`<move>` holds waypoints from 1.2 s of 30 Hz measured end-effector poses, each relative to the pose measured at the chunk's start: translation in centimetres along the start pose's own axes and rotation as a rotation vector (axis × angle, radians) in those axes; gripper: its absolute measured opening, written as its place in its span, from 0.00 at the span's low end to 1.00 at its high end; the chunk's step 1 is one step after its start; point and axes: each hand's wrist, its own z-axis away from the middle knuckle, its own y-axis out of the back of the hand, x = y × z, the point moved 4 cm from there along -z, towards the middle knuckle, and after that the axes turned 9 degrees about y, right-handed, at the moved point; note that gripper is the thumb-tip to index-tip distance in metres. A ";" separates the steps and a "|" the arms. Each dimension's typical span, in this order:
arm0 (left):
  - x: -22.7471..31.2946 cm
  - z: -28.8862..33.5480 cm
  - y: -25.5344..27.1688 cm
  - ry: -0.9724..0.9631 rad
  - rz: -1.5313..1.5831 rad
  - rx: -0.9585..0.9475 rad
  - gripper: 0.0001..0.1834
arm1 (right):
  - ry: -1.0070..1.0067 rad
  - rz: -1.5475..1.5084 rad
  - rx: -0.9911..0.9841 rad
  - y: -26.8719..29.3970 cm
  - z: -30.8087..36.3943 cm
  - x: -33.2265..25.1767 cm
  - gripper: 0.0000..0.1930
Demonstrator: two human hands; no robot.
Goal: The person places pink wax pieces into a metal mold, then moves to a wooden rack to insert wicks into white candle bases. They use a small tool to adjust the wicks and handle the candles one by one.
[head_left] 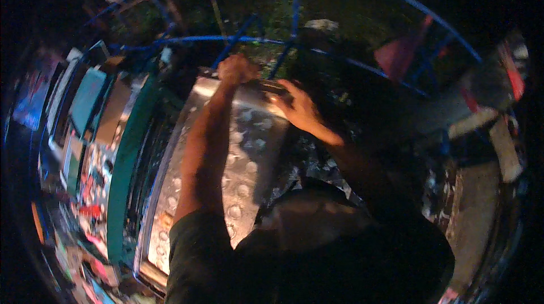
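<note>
- Plainly, both my hands are at the far end of the panel [246,174], a shiny sheet with round marks [242,190] that could be bumps or dents. It lies from the middle out towards 8 o'clock, its long side slanting from 11 down to 7.
- My left hand [237,70] is at 11, near that far end. Its fingers look curled, but blur hides whether they hold the edge. My left forearm [204,151] crosses the panel from 7.
- My right hand [301,108] sits between 1 and 2, by the far right corner. Thumb and fingers stand apart in a wide curve; I cannot tell whether they pinch the sheet or just rest on it.
- I judge the step in hand to be handling or steadying that end; the dark and smear leave it unsure.
- To my mind, any next move calls for both hands acting together, and for sure contact at the corner before weight goes on it.
- Space also needs minding: the blue rails [296,6] rise at 12 just beyond my hands, a green board [129,173] stands alongside between 8 and 9, and a brown board [479,207] leans out at 4.
</note>
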 end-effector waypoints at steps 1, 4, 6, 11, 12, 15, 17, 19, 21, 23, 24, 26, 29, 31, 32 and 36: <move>1.2 0.4 0.3 -0.034 0.039 -0.109 0.35 | 0.021 0.067 0.031 0.7 0.7 0.5 0.31; 2.0 1.6 0.9 0.033 0.000 -0.018 0.34 | 0.117 0.113 0.065 0.0 0.9 0.5 0.32; 1.2 0.1 -0.7 -0.012 -0.052 0.049 0.35 | 0.152 0.086 0.053 0.1 0.5 0.8 0.32; 2.6 0.6 0.0 -0.045 -0.016 -0.080 0.39 | 0.238 0.178 0.135 0.2 0.7 1.9 0.26; 2.0 0.1 -0.8 -0.081 -0.063 -0.030 0.38 | 0.212 0.125 0.108 0.5 0.6 1.2 0.26; 3.0 -0.9 -1.3 -0.059 -0.015 -0.020 0.38 | 0.107 0.018 0.046 2.2 -0.9 1.0 0.24; 2.0 0.3 -1.2 0.002 0.096 -0.008 0.37 | 0.015 -0.050 -0.003 3.6 -3.8 1.2 0.24; 0.7 -0.6 -2.1 -0.019 -0.010 0.052 0.38 | 0.129 0.045 0.125 5.6 -8.6 0.0 0.21; 0.2 -1.5 -3.0 -0.016 0.000 0.047 0.37 | 0.280 0.135 0.173 6.7 -15.1 -0.3 0.20; 0.0 -1.1 -3.2 -0.006 0.009 0.052 0.37 | 0.431 0.238 0.144 6.0 -21.9 -1.3 0.17; 1.4 -0.2 -2.1 -0.031 0.019 0.070 0.36 | 0.555 0.314 0.130 5.8 -25.8 -0.6 0.17; 2.4 0.1 -0.1 -0.078 0.031 -0.017 0.33 | 0.733 0.444 0.022 3.7 -34.3 0.4 0.16; -0.2 0.0 0.6 -0.099 0.028 -0.047 0.30 | 0.849 0.736 -0.207 -1.0 -46.2 -1.1 0.15; -2.8 0.0 -0.2 -0.055 0.001 0.118 0.29 | 0.692 0.842 -0.285 -3.4 -52.7 -4.1 0.17; -2.7 -0.4 -0.2 -0.023 0.015 0.082 0.27 | 0.685 0.887 -0.274 -3.7 -56.3 -4.4 0.18; -2.2 0.5 0.5 0.044 0.085 0.055 0.25 | 0.739 0.992 -0.243 -7.3 -67.0 -6.1 0.19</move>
